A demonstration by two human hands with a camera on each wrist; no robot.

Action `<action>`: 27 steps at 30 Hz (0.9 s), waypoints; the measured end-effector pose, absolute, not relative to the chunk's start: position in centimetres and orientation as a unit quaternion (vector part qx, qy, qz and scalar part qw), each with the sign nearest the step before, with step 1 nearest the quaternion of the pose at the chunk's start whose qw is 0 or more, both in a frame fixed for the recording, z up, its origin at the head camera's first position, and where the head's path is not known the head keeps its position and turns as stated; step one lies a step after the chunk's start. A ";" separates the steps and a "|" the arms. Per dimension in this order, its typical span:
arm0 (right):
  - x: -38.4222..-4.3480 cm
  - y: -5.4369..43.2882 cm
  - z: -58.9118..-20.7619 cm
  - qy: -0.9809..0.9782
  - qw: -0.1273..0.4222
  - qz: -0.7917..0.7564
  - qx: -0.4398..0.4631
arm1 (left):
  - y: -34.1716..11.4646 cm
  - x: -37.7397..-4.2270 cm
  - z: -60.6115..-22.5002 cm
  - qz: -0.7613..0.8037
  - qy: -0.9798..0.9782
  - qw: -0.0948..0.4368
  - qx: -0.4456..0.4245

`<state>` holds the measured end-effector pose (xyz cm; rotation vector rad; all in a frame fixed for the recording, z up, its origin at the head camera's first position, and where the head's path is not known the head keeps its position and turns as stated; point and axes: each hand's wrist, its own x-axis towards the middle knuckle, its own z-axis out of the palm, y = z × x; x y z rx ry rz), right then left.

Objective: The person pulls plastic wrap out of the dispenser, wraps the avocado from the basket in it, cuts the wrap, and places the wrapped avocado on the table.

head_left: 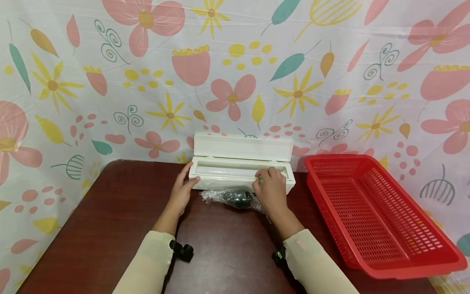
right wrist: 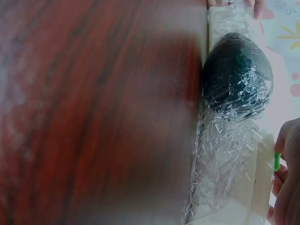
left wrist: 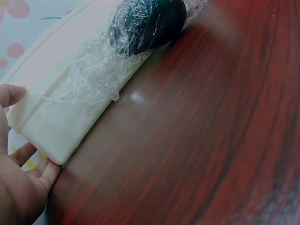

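A white cling film dispenser (head_left: pixel 227 182) stands against the patterned backdrop with its lid (head_left: pixel 242 148) raised. Inside lies a roll of film (head_left: pixel 224 170). My left hand (head_left: pixel 180 192) grips the dispenser's left end, thumb on the upper edge and fingers around the end. At the right part of the front edge, my right hand (head_left: pixel 271 190) pinches a small green slide cutter (right wrist: pixel 277 161), mostly covered by the fingers. Along the dispenser's front lies a dark rounded object (right wrist: pixel 236 77) in crinkled clear film (left wrist: pixel 96 70); its kind cannot be made out through the wrap.
A red plastic basket (head_left: pixel 352 259) with slotted walls stands on the right side of the dark wooden table (head_left: pixel 224 253). The flowered backdrop (head_left: pixel 235 73) rises right behind the table's far edge.
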<state>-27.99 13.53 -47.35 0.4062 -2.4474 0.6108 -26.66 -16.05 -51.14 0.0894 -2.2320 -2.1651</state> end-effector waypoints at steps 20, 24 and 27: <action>-28.2 14.0 -47.5 -0.923 0.275 0.234 0.131 | -15.7 -25.0 -47.9 -0.696 -0.717 -0.013 0.033; -28.2 14.1 -47.5 -0.924 0.275 0.233 0.132 | -15.7 -25.1 -48.0 -0.697 -0.716 -0.013 0.033; -28.3 14.1 -47.5 -0.924 0.275 0.232 0.130 | -15.7 -25.1 -47.9 -0.696 -0.717 -0.014 0.034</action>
